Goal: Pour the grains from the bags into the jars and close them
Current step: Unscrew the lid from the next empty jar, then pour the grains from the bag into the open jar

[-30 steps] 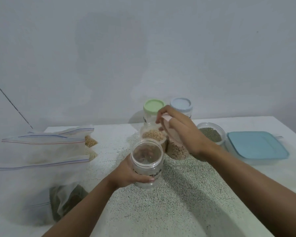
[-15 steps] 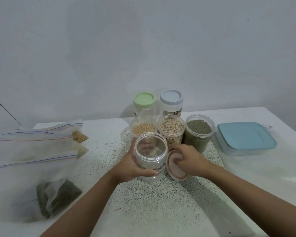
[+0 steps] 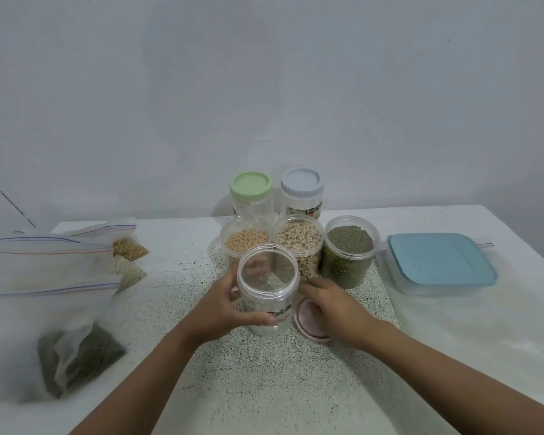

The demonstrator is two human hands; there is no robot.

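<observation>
Currently, three filled jars (image 3: 299, 243) stand open, lids not fitted. The left hand (image 3: 223, 312) wraps around the empty jar (image 3: 266, 296) at table centre. The right hand (image 3: 336, 309) lies on a pink lid (image 3: 308, 321) just beside the jar; whether it grips cannot be told. Bags (image 3: 44, 277) at the left hold grain to pour.

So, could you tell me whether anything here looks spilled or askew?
Nothing stands out: the empty jar stands upright in the left hand, its lid beside it in the right hand.
</observation>
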